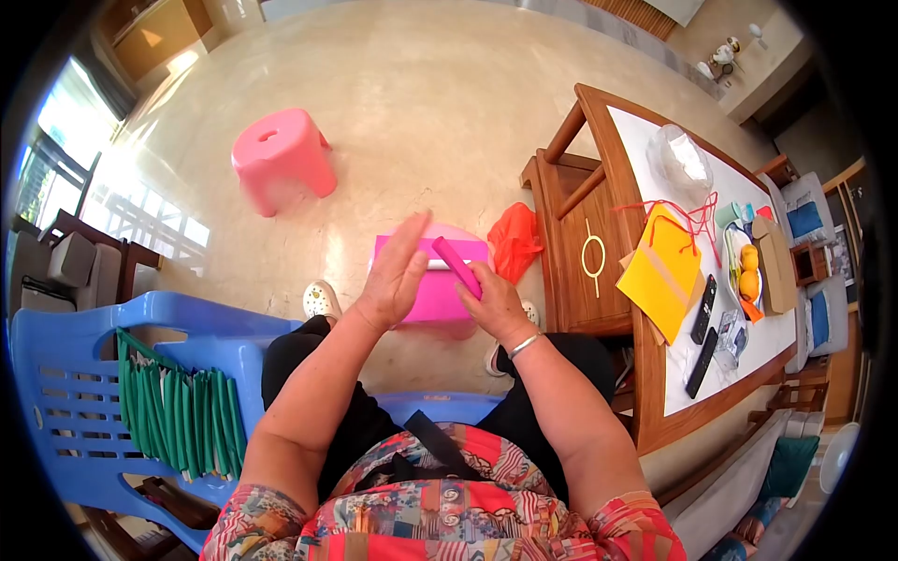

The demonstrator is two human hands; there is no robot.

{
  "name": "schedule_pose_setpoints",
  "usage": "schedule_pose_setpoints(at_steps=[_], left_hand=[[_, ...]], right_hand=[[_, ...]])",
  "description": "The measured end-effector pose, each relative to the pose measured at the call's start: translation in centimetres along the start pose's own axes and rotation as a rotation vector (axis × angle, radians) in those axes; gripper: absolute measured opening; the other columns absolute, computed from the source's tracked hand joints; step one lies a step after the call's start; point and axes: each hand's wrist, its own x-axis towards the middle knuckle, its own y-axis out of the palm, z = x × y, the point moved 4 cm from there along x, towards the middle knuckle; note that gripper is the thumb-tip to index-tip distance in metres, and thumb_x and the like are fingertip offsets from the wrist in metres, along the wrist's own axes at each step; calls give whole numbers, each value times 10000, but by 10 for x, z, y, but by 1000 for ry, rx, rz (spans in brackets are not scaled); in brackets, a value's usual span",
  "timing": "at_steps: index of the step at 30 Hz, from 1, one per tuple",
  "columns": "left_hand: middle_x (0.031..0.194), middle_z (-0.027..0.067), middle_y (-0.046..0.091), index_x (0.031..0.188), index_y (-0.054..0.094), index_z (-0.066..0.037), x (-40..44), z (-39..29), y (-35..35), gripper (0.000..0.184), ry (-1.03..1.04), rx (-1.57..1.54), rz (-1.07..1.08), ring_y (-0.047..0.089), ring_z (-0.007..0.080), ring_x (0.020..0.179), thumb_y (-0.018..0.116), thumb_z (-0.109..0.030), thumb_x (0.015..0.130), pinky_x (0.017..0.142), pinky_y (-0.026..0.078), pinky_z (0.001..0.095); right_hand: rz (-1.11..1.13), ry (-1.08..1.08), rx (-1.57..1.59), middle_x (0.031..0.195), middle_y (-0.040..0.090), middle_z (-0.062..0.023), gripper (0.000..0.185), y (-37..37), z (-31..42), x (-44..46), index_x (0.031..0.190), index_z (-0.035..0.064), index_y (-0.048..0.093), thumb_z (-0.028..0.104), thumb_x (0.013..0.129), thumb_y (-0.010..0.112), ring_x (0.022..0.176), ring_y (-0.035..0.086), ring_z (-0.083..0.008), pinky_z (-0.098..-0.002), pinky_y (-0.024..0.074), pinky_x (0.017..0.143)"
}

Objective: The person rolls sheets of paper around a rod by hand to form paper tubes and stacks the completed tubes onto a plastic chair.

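My right hand (pixel 498 305), with a silver bangle at the wrist, grips a narrow magenta strip (pixel 456 267) that looks like folded paper or card. My left hand (pixel 398 276) is held flat beside it, fingers stretched out and holding nothing. Beneath both hands lies a flat magenta sheet (pixel 435 304) on a pale pink stool (pixel 458 329), mostly covered. A white stick-like bar (pixel 437 266) lies across the sheet, partly hidden by the strip and my left hand.
A red plastic bag (pixel 514 243) is beside the wooden table (pixel 645 421), which bears a yellow envelope (pixel 662 271), remotes (pixel 703 309), fruit (pixel 749 271) and a clear bowl (pixel 675 159). A pink stool (pixel 283 154) stands ahead. Green folded items (pixel 178 416) hang on a blue chair (pixel 70 393).
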Motion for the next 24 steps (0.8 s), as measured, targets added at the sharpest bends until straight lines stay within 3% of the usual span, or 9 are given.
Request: schedule_pose_setpoints(at_steps=[1,7,10,13,19,22,24], left_hand=[[1545,211,488,1523,460,-14,-2,1,2,505,-2,13,86,428,389,1458,470,-215,1060,1210,330,444],[1496,212,540,1497,502,-27,-4,-1,5,483,25,11,78,464,403,1429,506,-169,1035,1201,349,445],[1455,203,570,1475,513,1,-6,-4,8,455,7,53,98,515,366,1379,485,-161,1050,1166,385,425],[1304,212,648,1289,636,-13,0,-2,0,323,-134,-113,-140,617,370,1237,574,-171,1015,1068,473,414],[1066,154,690,1043,681,-24,1,5,-2,184,-133,-92,-164,672,314,1024,674,-191,968,911,527,377],[1082,120,685,1008,680,-8,0,9,2,164,-220,-88,-59,636,241,1031,681,-164,961,922,499,348],[1087,117,686,997,686,-3,0,11,3,167,-217,-66,-1,639,244,1033,692,-165,955,920,503,347]], right_hand=[[12,-3,-1,948,714,-209,333,2,1,1,1184,93,589,286,940,706,876,701,-423,-497,571,748],[14,2,-13,936,711,-215,319,2,0,-1,1175,103,589,274,934,709,868,700,-428,-511,570,742],[11,-11,-10,932,711,-214,316,1,0,-1,1173,103,591,265,930,710,866,699,-429,-511,570,739],[-2,-20,-13,926,710,-209,311,1,-1,-1,1173,105,592,255,927,709,858,698,-427,-509,569,730],[27,-88,-84,917,705,-173,319,3,2,-1,1169,110,592,225,901,720,828,700,-399,-498,566,701],[6,-170,-110,927,700,-156,338,8,0,-1,1176,110,588,212,885,727,817,699,-388,-488,567,691],[20,-179,-141,930,698,-150,349,10,-2,-2,1183,109,583,206,880,728,818,699,-385,-484,568,688]])
